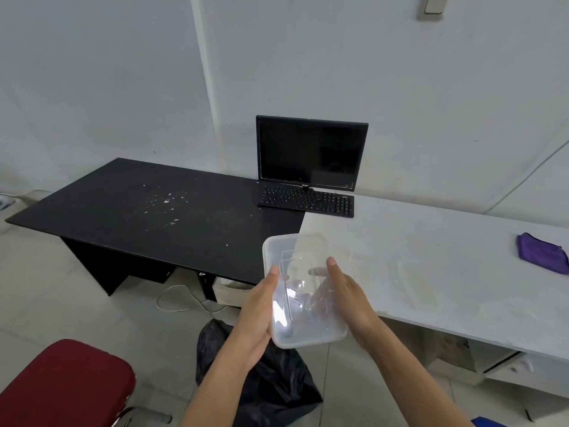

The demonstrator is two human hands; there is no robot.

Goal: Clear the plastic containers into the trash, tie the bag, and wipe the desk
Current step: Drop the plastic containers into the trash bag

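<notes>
A clear plastic container (297, 257), rectangular with rounded corners, is held in the air between both hands. My left hand (257, 306) grips its left side and my right hand (348, 300) grips its right side. Something clear lies inside it, possibly a lid or a second container; I cannot tell which. Directly below, a black trash bag (271, 383) sits crumpled on the tiled floor. A purple cloth (543, 254) lies folded on the white desk (446, 272) at the far right. White crumbs (166, 201) are scattered over the black desk (123, 208).
A dark monitor (311, 152) and black keyboard (306, 200) stand at the back where the desks meet. A red chair seat (61, 386) is at the bottom left. A white cable (181, 300) and a box lie on the floor under the black desk.
</notes>
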